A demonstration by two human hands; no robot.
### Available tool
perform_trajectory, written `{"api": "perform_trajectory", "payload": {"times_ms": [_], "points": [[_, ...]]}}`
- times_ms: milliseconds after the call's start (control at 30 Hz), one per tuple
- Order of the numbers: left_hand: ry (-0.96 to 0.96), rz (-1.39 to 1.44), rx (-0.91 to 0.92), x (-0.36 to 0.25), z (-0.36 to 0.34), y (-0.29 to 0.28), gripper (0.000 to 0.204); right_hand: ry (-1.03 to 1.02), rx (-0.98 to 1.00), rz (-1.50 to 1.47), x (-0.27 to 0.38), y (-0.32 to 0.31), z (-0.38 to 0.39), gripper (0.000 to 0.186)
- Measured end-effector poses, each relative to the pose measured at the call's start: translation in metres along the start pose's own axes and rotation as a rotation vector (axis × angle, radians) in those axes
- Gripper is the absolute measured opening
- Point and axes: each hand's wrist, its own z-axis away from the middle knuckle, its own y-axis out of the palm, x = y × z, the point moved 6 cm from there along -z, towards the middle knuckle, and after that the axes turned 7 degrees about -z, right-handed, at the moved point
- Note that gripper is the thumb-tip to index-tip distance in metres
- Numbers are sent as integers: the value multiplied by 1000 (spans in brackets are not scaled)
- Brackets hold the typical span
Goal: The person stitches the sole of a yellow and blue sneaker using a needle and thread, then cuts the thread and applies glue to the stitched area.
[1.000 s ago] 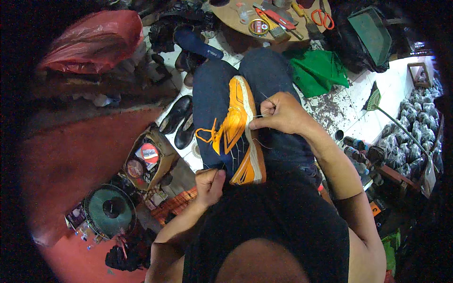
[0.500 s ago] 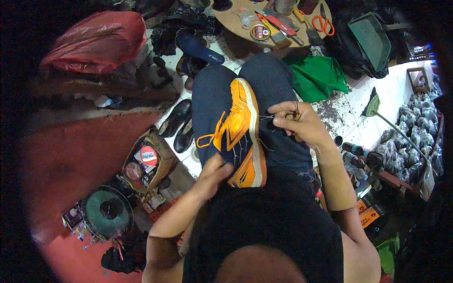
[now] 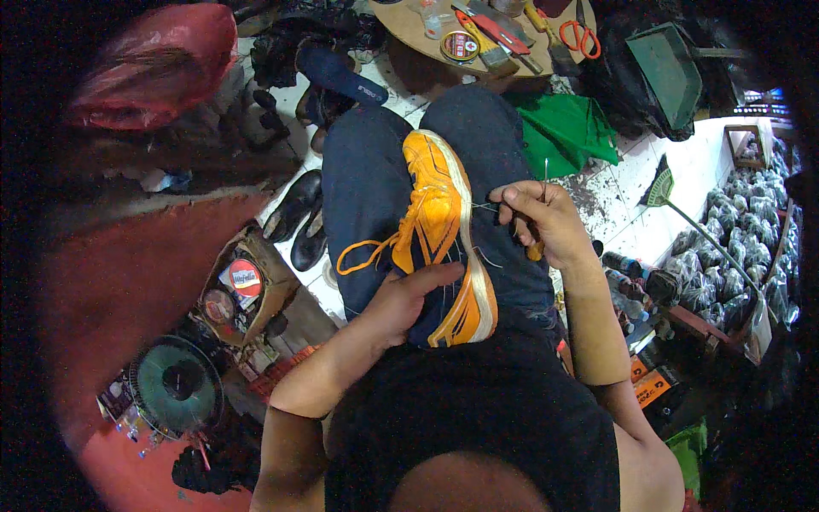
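Note:
An orange sports shoe [image 3: 437, 209] with a white sole edge lies on my thighs, toe pointing away from me. My left hand [image 3: 408, 300] grips it at the heel opening, the thumb laid across the upper and the other fingers hidden. Beside the sole, my right hand [image 3: 539, 220] is closed: thumb and forefinger pinch a pale thread [image 3: 484, 206] running to the sole edge. An awl [image 3: 535, 251] rests in the same hand, its yellowish handle below the palm and thin metal shaft rising above the fingers. A loose thread end curls from the sole. An orange lace loop hangs left.
A round wooden table [image 3: 401, 26] ahead carries brushes, a round tin, a knife and orange scissors [image 3: 580, 39]. Black shoes [image 3: 294, 205] stand on the tiles at left, near a cardboard box [image 3: 277, 294] and a fan [image 3: 177, 384]. Green cloth [image 3: 567, 132] lies beyond my right knee.
My left hand has shifted up and right, its thumb now over the shoe's side. My right hand has turned, so the awl's shaft stands up plainly. The shoe has tilted slightly.

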Motion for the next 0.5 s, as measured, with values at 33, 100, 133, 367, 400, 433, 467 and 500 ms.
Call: {"api": "perform_trajectory", "payload": {"times_ms": [33,100,133,367,400,433,467,500], "points": [[16,-28,-18,-2,0,-1,35,-6,12,-4,2,1,-1,27],[19,-41,-32,-3,0,-2,35,-3,26,-22,5,3,-1,27],[51,-42,-33,-4,-1,-2,34,6,27,-35,7,5,-1,28],[33,-77,-17,0,-5,-6,34,-229,-144,583,24,30,-3,32],[25,-74,-3,1,-5,-5,34,-202,-115,551,22,32,-5,32],[22,-105,-38,1,-5,-8,34,-174,-85,519,21,35,-8,33],[6,-109,-51,2,-5,-9,34,-197,-34,463,23,38,-9,33],[-12,-111,-64,3,-4,-9,35,-135,-19,407,20,39,-11,31]]}}
